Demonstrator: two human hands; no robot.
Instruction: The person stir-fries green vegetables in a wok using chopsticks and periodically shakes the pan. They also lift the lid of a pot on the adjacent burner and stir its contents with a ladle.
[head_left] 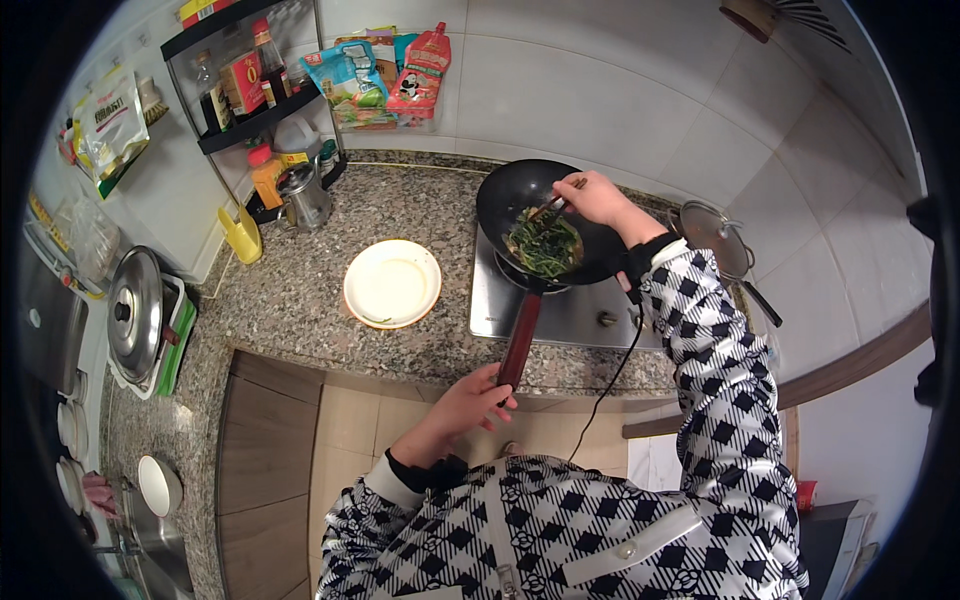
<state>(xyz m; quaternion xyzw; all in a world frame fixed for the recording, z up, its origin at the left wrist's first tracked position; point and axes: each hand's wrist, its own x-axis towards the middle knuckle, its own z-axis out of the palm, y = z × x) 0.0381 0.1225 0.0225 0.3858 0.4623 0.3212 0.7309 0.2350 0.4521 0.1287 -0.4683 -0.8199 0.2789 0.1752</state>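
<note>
A black wok [505, 195] rests on the steel gas stove [495, 300], with cooked leafy greens [545, 247] in its bowl. Its dark red wooden handle [521, 340] points toward me, and the fingers of my left hand [470, 405] are wrapped round the end of it. Over the wok's right side, my right hand [597, 198] grips a pair of chopsticks [548, 207], whose tips reach into the greens. A white plate [392, 283] lies on the granite counter to the left of the stove, with a small green scrap near its front rim.
At the back left, a black rack [255, 125] holds sauce bottles beside a metal pot [304, 196] and a yellow scoop [240, 233]. Right of the wok lies a lidded pan [715, 235]. A white bowl [159, 486] sits by the sink. A black cable [612, 375] hangs before the counter.
</note>
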